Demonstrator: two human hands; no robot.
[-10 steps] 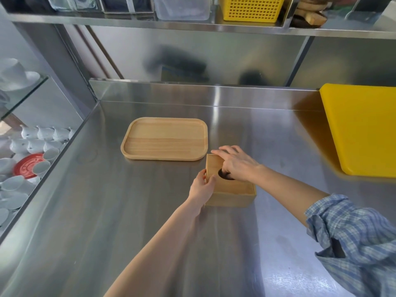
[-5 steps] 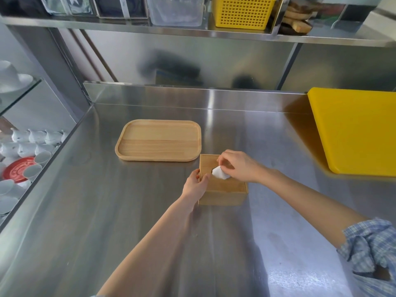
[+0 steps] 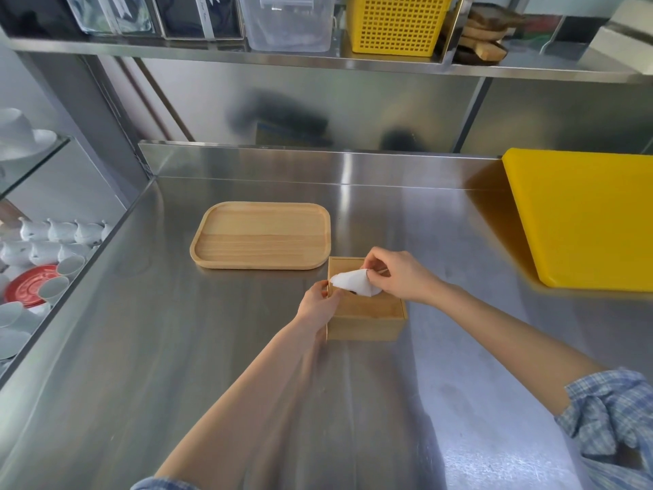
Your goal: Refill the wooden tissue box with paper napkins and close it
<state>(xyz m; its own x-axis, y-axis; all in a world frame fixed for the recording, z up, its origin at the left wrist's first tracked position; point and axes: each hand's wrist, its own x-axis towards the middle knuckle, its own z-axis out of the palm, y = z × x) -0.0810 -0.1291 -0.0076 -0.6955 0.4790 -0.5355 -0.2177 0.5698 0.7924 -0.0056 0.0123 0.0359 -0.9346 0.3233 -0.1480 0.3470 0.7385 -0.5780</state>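
A square wooden tissue box [image 3: 367, 313] stands on the steel counter with its lid on top. A white paper napkin [image 3: 355, 282] sticks up out of the lid's hole. My right hand [image 3: 399, 275] pinches the napkin from above. My left hand [image 3: 318, 305] grips the box's left side and top edge. The hole in the lid is hidden under the napkin and my fingers.
An empty wooden tray [image 3: 261, 235] lies just behind the box to the left. A yellow cutting board [image 3: 583, 217] lies at the right. White cups and a red plate [image 3: 26, 284] sit on a lower shelf left. A yellow basket [image 3: 395, 23] stands on the overhead shelf.
My right hand went from fingers at the lid's hole to pulling a white napkin up out of it. The left hand stayed on the box's side.
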